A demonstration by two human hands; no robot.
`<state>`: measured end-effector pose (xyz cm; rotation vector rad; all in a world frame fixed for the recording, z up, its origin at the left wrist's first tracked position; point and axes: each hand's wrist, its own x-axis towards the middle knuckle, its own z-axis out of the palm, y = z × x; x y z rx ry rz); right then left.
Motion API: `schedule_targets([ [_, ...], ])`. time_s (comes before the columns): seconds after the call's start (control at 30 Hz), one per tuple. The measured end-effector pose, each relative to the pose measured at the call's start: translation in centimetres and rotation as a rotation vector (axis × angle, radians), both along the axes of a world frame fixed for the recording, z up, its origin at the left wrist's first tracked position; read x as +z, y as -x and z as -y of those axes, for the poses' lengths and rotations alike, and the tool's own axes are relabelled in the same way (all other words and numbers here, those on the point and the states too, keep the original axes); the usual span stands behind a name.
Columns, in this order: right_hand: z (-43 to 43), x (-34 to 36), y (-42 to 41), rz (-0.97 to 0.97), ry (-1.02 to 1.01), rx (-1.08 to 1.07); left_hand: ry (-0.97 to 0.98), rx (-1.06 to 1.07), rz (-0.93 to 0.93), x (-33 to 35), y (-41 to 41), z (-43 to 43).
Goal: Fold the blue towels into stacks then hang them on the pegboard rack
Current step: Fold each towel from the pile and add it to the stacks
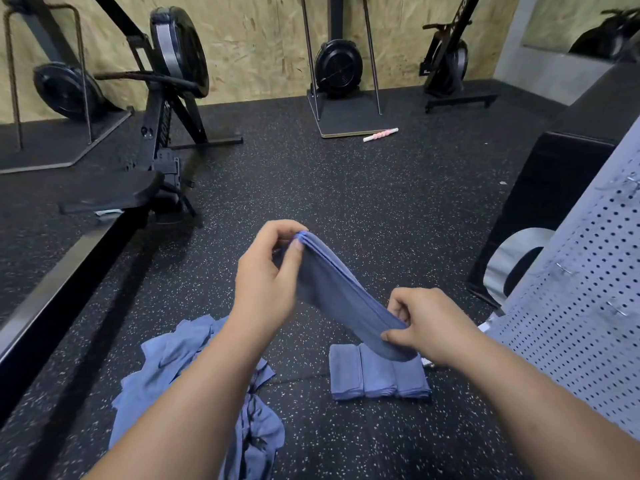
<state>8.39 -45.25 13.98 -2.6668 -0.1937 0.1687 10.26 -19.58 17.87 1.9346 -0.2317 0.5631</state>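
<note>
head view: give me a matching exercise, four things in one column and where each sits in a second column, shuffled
1. held towel
2. folded towels
3. loose towel pile
4. pink roller

A. far floor, beside a platform
B. pinched between left hand and right hand
C. side by side near the pegboard
D. heaped, lower left

Pairs: 1-B, 2-C, 3-D, 4-A

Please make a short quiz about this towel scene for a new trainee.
1. True or false: the folded towels lie on a table.
2. The lifted towel is held by: A) one hand, B) both hands, C) no hand.
3. Fill in: the loose towel pile lies to the ___ of the folded towels.
Key: 1 false, they lie on the floor. 2 B: left hand and right hand pinch its ends. 3 left.
</note>
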Motion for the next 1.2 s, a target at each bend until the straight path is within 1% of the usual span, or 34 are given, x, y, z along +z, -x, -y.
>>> schedule_targets([
  [0.1, 0.6, 0.2, -0.3, 0.012, -0.01, -0.001, 0.034, 0.118, -0.054, -0.5, -0.8, -0.8],
  [0.23, 2.0, 1.2, -0.7, 0.042, -0.029, -0.007, -0.026, 0.301, -0.144, -1.0, -1.6, -1.9],
  [0.3, 2.9, 1.9, -0.8, 0.087, -0.12, -0.015, -0.035, 0.347, -0.188, -1.2, -1.8, -2.4],
  [0.4, 3.9, 2.8, -1.0, 0.162, -0.313, -0.043, -0.045, 0.389, -0.261, -1.6, -2.3, -3.0],
  [0.47, 4.2, 3.2, -1.0, 0.21, -0.397, -0.082, 0.027, 0.41, -0.323, -1.7, -2.4, -3.0],
  [0.57, 4.3, 3.5, -0.8, 0.3, -0.446, -0.123, 0.223, 0.389, -0.43, -1.7, -2.5, -2.4],
  [0.63, 4.0, 3.6, -0.6, 0.325, -0.473, -0.129, 0.339, 0.366, -0.504, -1.4, -2.3, -1.8],
  [0.7, 3.7, 3.7, -0.4, 0.328, -0.485, -0.127, 0.473, 0.325, -0.527, -0.8, -2.1, -1.2],
  [0.73, 3.6, 3.8, -0.3, 0.325, -0.488, -0.12, 0.492, 0.285, -0.5, -0.5, -1.9, -0.9],
  [0.77, 3.4, 3.8, -0.2, 0.319, -0.492, -0.109, 0.459, 0.231, -0.438, -0.2, -1.5, -0.4],
  [0.8, 3.1, 3.9, -0.1, 0.312, -0.496, -0.093, 0.383, 0.174, -0.359, -0.2, -1.0, 0.1],
  [0.83, 2.8, 3.9, 0.0, 0.306, -0.495, -0.078, 0.269, 0.112, -0.279, -0.3, -0.4, 0.6],
  [0.9, 2.2, 3.9, 0.2, 0.296, -0.479, -0.043, -0.043, -0.013, -0.13, -0.4, 0.5, 1.7],
  [0.93, 1.9, 3.8, 0.2, 0.289, -0.473, -0.023, -0.171, -0.105, -0.074, -0.6, 0.9, 2.3],
  [0.97, 1.6, 3.8, 0.3, 0.278, -0.475, 0.001, -0.261, -0.196, -0.058, -0.8, 1.2, 2.8],
  [1.03, 1.1, 3.8, 0.5, 0.255, -0.492, 0.054, -0.332, -0.352, -0.131, -1.4, 1.5, 3.6],
  [1.1, 0.8, 3.8, 0.7, 0.233, -0.492, 0.099, -0.312, -0.47, -0.235, -2.0, 1.8, 4.0],
  [1.13, 0.7, 3.7, 0.8, 0.22, -0.488, 0.114, -0.296, -0.49, -0.257, -2.1, 1.9, 4.2],
  [1.2, 0.8, 3.8, 0.8, 0.17, -0.511, 0.126, -0.277, -0.455, -0.264, -2.2, 1.7, 4.2],
])
